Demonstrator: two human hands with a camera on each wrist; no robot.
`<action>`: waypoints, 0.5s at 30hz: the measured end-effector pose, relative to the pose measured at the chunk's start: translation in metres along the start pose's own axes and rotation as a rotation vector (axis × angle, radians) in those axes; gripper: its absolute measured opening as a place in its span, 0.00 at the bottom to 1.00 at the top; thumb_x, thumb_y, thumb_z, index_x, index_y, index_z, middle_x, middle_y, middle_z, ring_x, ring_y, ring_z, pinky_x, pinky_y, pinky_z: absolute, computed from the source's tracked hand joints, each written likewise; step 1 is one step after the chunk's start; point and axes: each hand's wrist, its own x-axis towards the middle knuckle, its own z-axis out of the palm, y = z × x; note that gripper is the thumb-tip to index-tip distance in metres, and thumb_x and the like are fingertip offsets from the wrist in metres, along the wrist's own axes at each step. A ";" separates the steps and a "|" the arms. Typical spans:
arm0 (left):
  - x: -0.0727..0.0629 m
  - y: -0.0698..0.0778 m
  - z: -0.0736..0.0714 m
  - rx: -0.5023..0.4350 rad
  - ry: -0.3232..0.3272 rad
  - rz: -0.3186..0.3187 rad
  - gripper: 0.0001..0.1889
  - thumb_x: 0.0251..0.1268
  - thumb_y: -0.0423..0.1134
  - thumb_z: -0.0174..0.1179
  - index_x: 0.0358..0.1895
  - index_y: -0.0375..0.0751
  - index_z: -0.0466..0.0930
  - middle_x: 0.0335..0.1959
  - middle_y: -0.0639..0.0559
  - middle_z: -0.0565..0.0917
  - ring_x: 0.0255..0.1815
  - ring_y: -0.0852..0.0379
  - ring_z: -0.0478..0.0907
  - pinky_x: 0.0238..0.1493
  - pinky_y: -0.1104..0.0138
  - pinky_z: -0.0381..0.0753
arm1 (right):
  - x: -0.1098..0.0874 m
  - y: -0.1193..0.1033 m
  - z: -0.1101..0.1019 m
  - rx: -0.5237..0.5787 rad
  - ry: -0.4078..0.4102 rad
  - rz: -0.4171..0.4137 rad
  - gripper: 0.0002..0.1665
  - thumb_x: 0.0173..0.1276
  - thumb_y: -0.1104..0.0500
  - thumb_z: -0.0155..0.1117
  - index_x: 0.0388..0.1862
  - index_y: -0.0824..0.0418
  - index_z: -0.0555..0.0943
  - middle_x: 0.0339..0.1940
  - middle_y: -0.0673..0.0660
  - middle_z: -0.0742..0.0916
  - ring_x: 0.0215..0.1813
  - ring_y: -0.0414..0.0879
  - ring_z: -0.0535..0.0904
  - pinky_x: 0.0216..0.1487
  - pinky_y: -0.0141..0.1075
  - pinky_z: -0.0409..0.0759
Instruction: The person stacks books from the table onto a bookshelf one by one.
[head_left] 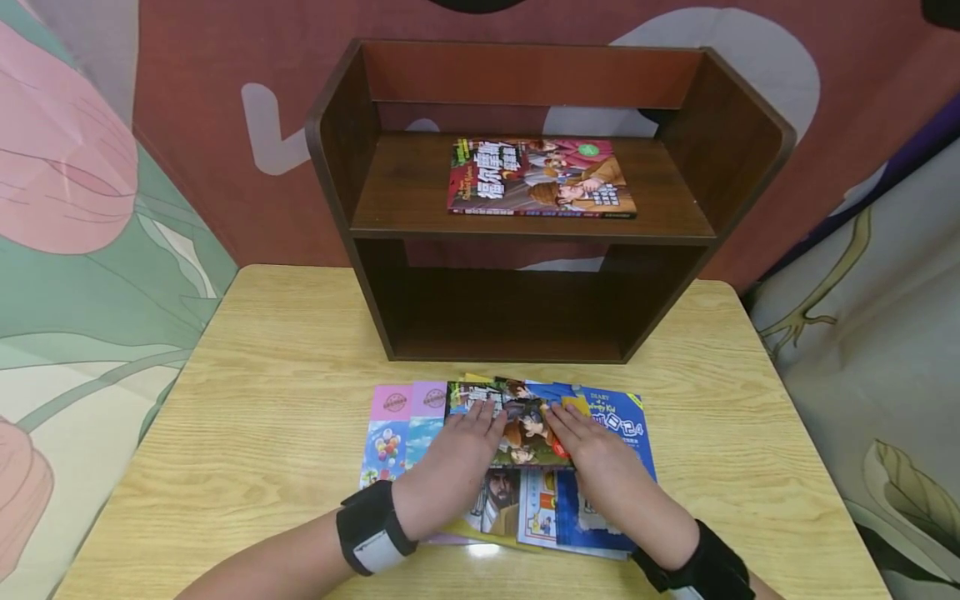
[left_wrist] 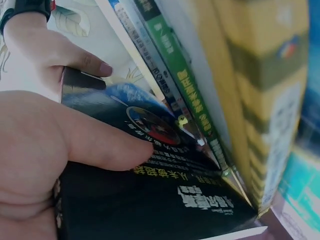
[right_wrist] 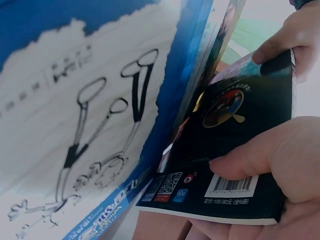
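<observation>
Both hands hold one comic-style book (head_left: 527, 454) with a dark illustrated cover, over a spread of other books. My left hand (head_left: 453, 458) grips its left part, fingers lying on the front. My right hand (head_left: 606, 465) does the same on the right part. In the left wrist view the left thumb (left_wrist: 107, 145) presses the black back cover (left_wrist: 110, 200). The right wrist view shows the right thumb (right_wrist: 245, 162) on that cover, over the barcode. Under and behind it are a blue diary book (head_left: 626, 417) and pink-and-blue books (head_left: 386, 429).
A dark brown two-level shelf (head_left: 534, 237) stands at the back of the wooden table (head_left: 285, 400). One colourful book (head_left: 540, 179) lies flat on its upper level. Patterned cloth (head_left: 187, 125) hangs behind and at the sides.
</observation>
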 end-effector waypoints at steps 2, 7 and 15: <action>0.000 -0.001 -0.004 0.018 0.024 0.005 0.40 0.54 0.25 0.61 0.73 0.42 0.57 0.73 0.43 0.60 0.73 0.46 0.57 0.68 0.53 0.65 | 0.000 0.000 -0.002 -0.002 0.028 -0.004 0.43 0.50 0.74 0.70 0.68 0.61 0.69 0.68 0.58 0.73 0.69 0.56 0.68 0.62 0.52 0.73; -0.002 -0.004 -0.012 0.048 0.122 0.023 0.37 0.53 0.25 0.61 0.70 0.42 0.63 0.70 0.44 0.66 0.70 0.48 0.64 0.66 0.55 0.68 | 0.001 0.000 -0.009 -0.012 0.105 -0.027 0.42 0.48 0.74 0.69 0.65 0.63 0.72 0.65 0.60 0.76 0.66 0.56 0.72 0.60 0.51 0.75; -0.001 -0.007 -0.023 0.044 0.217 0.032 0.34 0.56 0.28 0.61 0.69 0.42 0.65 0.68 0.44 0.68 0.69 0.47 0.66 0.64 0.55 0.70 | 0.007 0.003 -0.022 -0.032 0.205 -0.053 0.36 0.52 0.73 0.67 0.63 0.63 0.74 0.63 0.59 0.78 0.65 0.55 0.74 0.59 0.51 0.75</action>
